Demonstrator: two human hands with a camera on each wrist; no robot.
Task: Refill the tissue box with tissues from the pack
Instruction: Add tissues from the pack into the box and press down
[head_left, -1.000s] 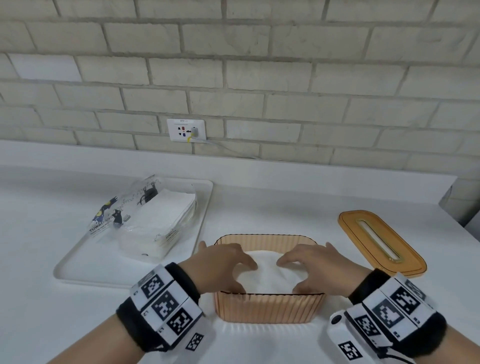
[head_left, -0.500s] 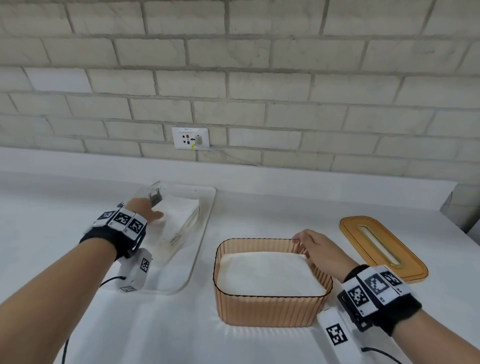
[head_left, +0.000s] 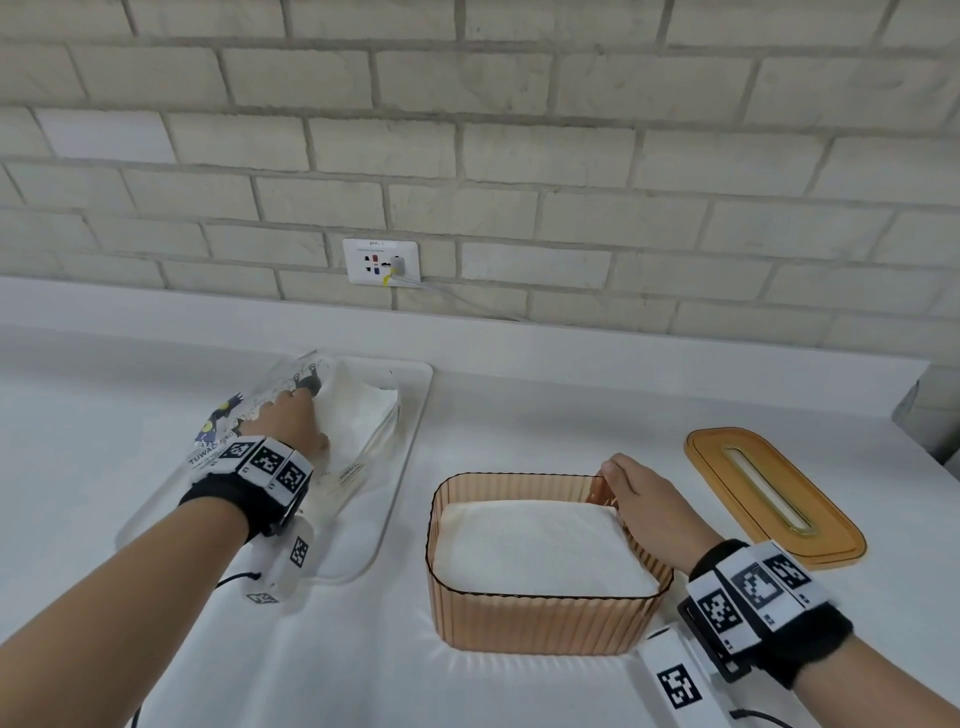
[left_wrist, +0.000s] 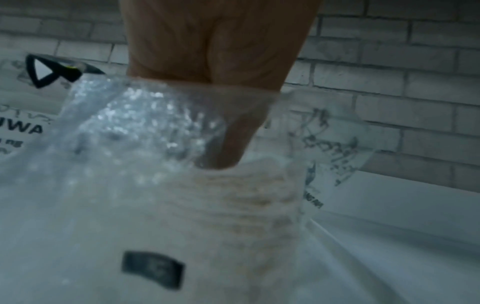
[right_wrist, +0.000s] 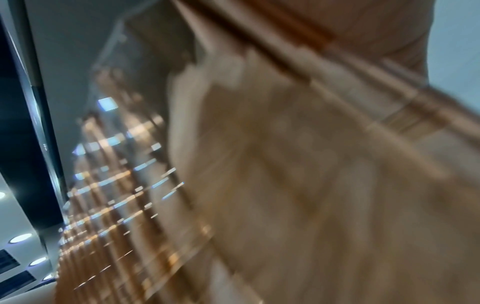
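Observation:
A ribbed amber tissue box (head_left: 545, 618) stands open on the white counter, with a flat layer of white tissues (head_left: 540, 545) inside. My right hand (head_left: 623, 486) pinches its far right corner rim; the right wrist view is a blur of the amber wall (right_wrist: 259, 185). To the left, the clear printed tissue pack (head_left: 363, 415) lies on a white tray (head_left: 374, 514). My left hand (head_left: 288, 421) is inside the pack's open wrap. In the left wrist view a finger (left_wrist: 226, 152) bears on the top of the white stack (left_wrist: 246, 205), and the other fingers are hidden behind the plastic.
The amber lid (head_left: 826, 535) with its slot lies flat on the counter to the right of the box. A brick wall with a socket (head_left: 381, 261) and a plugged cable runs behind the counter. The counter's right end stops near a grey edge (head_left: 930, 415).
One second ago both hands were pressing the tissues down in the box. Since then my left hand has moved to the pack and into its wrap, and my right hand has taken the box's far right corner.

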